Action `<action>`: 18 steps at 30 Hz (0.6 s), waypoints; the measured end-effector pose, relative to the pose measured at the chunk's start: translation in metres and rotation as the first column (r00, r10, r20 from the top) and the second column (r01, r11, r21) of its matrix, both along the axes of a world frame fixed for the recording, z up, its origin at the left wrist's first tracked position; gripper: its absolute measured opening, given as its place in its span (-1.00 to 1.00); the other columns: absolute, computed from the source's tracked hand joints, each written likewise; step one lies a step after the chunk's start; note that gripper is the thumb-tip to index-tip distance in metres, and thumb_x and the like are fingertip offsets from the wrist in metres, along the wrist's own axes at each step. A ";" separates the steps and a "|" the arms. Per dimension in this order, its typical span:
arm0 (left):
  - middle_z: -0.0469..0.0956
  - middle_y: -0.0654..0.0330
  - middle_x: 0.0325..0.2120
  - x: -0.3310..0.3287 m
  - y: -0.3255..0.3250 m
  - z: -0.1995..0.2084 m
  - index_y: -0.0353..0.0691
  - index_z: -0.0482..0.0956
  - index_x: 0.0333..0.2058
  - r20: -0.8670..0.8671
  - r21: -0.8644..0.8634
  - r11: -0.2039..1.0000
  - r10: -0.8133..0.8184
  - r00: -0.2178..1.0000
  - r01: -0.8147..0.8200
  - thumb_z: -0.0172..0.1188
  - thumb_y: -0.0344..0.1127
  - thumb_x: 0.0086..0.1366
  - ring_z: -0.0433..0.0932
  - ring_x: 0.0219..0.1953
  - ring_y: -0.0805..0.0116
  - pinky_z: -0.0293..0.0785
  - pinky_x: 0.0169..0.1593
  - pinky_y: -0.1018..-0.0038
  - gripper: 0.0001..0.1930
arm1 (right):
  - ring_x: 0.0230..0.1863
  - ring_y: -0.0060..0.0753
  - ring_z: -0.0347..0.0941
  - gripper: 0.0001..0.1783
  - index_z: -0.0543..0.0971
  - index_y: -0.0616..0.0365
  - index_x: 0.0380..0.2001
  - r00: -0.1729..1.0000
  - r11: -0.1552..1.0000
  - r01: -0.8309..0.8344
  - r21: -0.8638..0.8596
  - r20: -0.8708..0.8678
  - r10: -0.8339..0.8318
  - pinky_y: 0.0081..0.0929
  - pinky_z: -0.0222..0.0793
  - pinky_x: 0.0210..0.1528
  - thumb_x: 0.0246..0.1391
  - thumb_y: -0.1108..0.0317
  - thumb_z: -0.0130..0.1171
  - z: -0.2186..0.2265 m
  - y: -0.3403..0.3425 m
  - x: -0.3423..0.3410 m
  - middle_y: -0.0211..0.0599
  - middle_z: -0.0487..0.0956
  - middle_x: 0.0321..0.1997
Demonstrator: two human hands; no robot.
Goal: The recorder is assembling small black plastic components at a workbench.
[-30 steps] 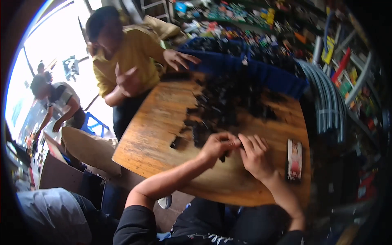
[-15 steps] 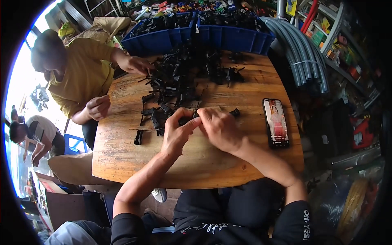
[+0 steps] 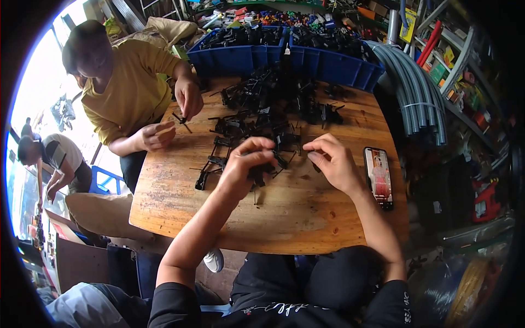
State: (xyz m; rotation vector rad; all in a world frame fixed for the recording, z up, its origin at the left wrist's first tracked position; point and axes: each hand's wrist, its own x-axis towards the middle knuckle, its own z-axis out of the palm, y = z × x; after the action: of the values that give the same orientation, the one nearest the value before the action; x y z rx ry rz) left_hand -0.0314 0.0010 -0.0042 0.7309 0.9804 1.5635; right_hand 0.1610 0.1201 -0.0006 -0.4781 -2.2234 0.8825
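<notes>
– Where's the black part (image 3: 256, 176), and how does it look?

– Under the curled fingers of the left hand (image 3: 239, 170), small and dark, mostly hidden by them, with a thin rod sticking out below, on the wearer's side. Its finer shape I can't tell

– And those left fingers?

– The lower ones bend round the part, as far as can be seen. Forefinger and thumb arch apart above it, a gap between their tips

– The right hand (image 3: 336, 167)?

– Apart from the part, to its right. Thumb and forefinger stand slightly open, tips toward the left fingers; I can't make out anything between them

– What's nearby?

– Beyond both hands' fingertips, a heap of black pieces (image 3: 262, 90) with thin rods, on the wooden table (image 3: 284, 224). Right of the right fingers lies a phone (image 3: 378, 177), screen lit

– Farther out?

– Two blue bins (image 3: 336, 68) behind the heap, full of black pieces. Up and left from the left fingers, a co-worker (image 3: 131, 76) in yellow holds another rodded piece (image 3: 182, 119)
</notes>
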 end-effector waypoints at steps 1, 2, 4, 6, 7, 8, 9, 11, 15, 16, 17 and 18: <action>0.52 0.23 -0.43 0.004 0.001 -0.001 -0.24 0.50 -0.26 -0.055 -0.034 0.999 -0.043 0.998 0.041 0.18 -0.50 0.06 0.50 -0.36 0.52 0.39 -0.32 0.63 -0.79 | -0.36 -0.61 0.39 -0.93 0.50 0.25 -0.38 1.000 1.000 0.001 0.003 0.004 -0.001 -0.68 0.35 -0.34 0.01 0.51 0.14 -0.001 -0.001 -0.001 -0.38 0.44 -0.30; 0.52 0.23 -0.39 0.012 0.001 -0.003 -0.25 0.52 -0.26 -0.212 -0.030 0.999 -0.020 0.977 0.014 0.20 -0.51 0.05 0.50 -0.32 0.51 0.40 -0.26 0.61 -0.78 | -0.38 -0.62 0.40 -0.91 0.48 0.26 -0.37 0.996 0.992 0.004 -0.130 -0.087 -0.016 -0.68 0.36 -0.35 0.03 0.48 0.14 -0.002 -0.005 -0.002 -0.39 0.44 -0.32; 0.54 0.24 -0.32 0.027 0.001 -0.002 -0.30 0.54 -0.25 -0.469 0.008 1.000 0.010 0.883 -0.007 0.27 -0.47 0.03 0.48 -0.22 0.46 0.39 -0.11 0.56 -0.75 | -0.46 -0.67 0.39 -0.83 0.44 0.27 -0.38 0.980 0.958 -0.007 -0.285 -0.194 -0.050 -0.69 0.40 -0.37 0.09 0.37 0.13 -0.005 -0.011 -0.006 -0.43 0.45 -0.42; 0.52 0.19 -0.28 0.034 0.000 -0.003 -0.32 0.54 -0.24 -0.697 0.181 0.983 0.137 0.703 -0.013 0.29 -0.41 0.04 0.47 -0.19 0.40 0.36 -0.06 0.53 -0.72 | -0.49 -0.67 0.39 -0.82 0.43 0.27 -0.40 0.973 0.950 -0.004 -0.312 -0.220 -0.068 -0.69 0.40 -0.38 0.09 0.35 0.13 -0.007 -0.016 -0.010 -0.43 0.45 -0.45; 0.51 0.16 -0.26 0.035 -0.002 -0.001 -0.33 0.54 -0.24 -0.752 0.220 0.975 0.183 0.633 -0.020 0.29 -0.39 0.03 0.48 -0.19 0.39 0.35 -0.06 0.53 -0.72 | -0.51 -0.67 0.38 -0.80 0.42 0.26 -0.42 0.965 0.941 -0.004 -0.338 -0.247 -0.084 -0.69 0.40 -0.39 0.09 0.33 0.13 -0.008 -0.018 -0.012 -0.43 0.45 -0.48; 0.51 0.16 -0.26 0.035 -0.003 -0.002 -0.33 0.54 -0.24 -0.753 0.217 0.976 0.180 0.633 -0.019 0.29 -0.39 0.03 0.48 -0.19 0.39 0.35 -0.06 0.53 -0.72 | -0.51 -0.69 0.38 -0.79 0.41 0.25 -0.44 0.967 0.935 -0.012 -0.356 -0.240 -0.079 -0.72 0.37 -0.41 0.10 0.32 0.12 -0.008 -0.019 -0.012 -0.43 0.47 -0.47; 0.50 0.15 -0.26 0.035 -0.004 -0.002 -0.34 0.54 -0.25 -0.756 0.204 0.978 0.184 0.628 -0.041 0.29 -0.37 0.04 0.48 -0.20 0.38 0.35 -0.07 0.52 -0.71 | -0.51 -0.69 0.38 -0.79 0.41 0.25 -0.44 0.967 0.933 -0.011 -0.358 -0.240 -0.081 -0.72 0.37 -0.41 0.10 0.32 0.12 -0.008 -0.018 -0.012 -0.43 0.47 -0.47; 0.50 0.13 -0.26 0.034 -0.003 -0.004 -0.35 0.54 -0.25 -0.759 0.189 0.980 0.186 0.624 -0.062 0.29 -0.35 0.04 0.48 -0.20 0.36 0.35 -0.08 0.52 -0.71 | -0.45 -0.70 0.40 -0.82 0.41 0.24 -0.42 0.974 0.963 0.070 -0.262 -0.190 -0.123 -0.73 0.35 -0.37 0.09 0.34 0.13 -0.010 -0.016 -0.011 -0.43 0.47 -0.43; 0.51 0.16 -0.31 0.037 -0.001 -0.005 -0.35 0.54 -0.27 -0.723 0.233 0.971 0.207 0.659 -0.050 0.30 -0.32 0.05 0.48 -0.24 0.38 0.35 -0.11 0.51 -0.71 | -0.38 -0.72 0.39 -0.85 0.41 0.22 -0.38 0.938 0.985 0.031 -0.171 -0.336 -0.088 -0.74 0.33 -0.31 0.08 0.38 0.14 -0.014 -0.015 -0.014 -0.44 0.48 -0.39; 0.51 0.19 -0.33 0.038 -0.002 -0.005 -0.35 0.54 -0.27 -0.734 0.239 0.970 0.205 0.648 -0.036 0.30 -0.31 0.05 0.47 -0.24 0.38 0.35 -0.11 0.51 -0.71 | -0.36 -0.72 0.38 -0.85 0.42 0.21 -0.36 0.934 0.973 -0.006 -0.231 -0.350 -0.078 -0.74 0.33 -0.29 0.07 0.39 0.15 -0.014 -0.016 -0.013 -0.44 0.47 -0.38; 0.51 0.19 -0.33 0.038 -0.002 -0.003 -0.35 0.54 -0.27 -0.734 0.243 0.969 0.209 0.646 -0.038 0.30 -0.31 0.05 0.47 -0.24 0.38 0.35 -0.11 0.51 -0.71 | -0.34 -0.72 0.37 -0.85 0.42 0.21 -0.33 0.929 0.957 -0.044 -0.288 -0.364 -0.067 -0.74 0.32 -0.27 0.07 0.40 0.15 -0.012 -0.018 -0.014 -0.45 0.47 -0.36; 0.52 0.21 -0.37 0.039 -0.004 0.000 -0.33 0.54 -0.29 -0.641 0.112 0.990 0.140 0.755 -0.089 0.29 -0.30 0.07 0.47 -0.28 0.43 0.35 -0.16 0.54 -0.73 | -0.35 -0.72 0.36 -0.83 0.45 0.21 -0.29 0.902 0.939 -0.033 -0.343 -0.415 -0.121 -0.75 0.30 -0.24 0.06 0.42 0.16 -0.009 -0.021 -0.016 -0.45 0.47 -0.37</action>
State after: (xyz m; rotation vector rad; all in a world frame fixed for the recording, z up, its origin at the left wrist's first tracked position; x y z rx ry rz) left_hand 0.0075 -0.0025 -0.0039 1.3449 1.4998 1.4732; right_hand 0.1451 0.0991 -0.0100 -0.4387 -1.6538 1.2293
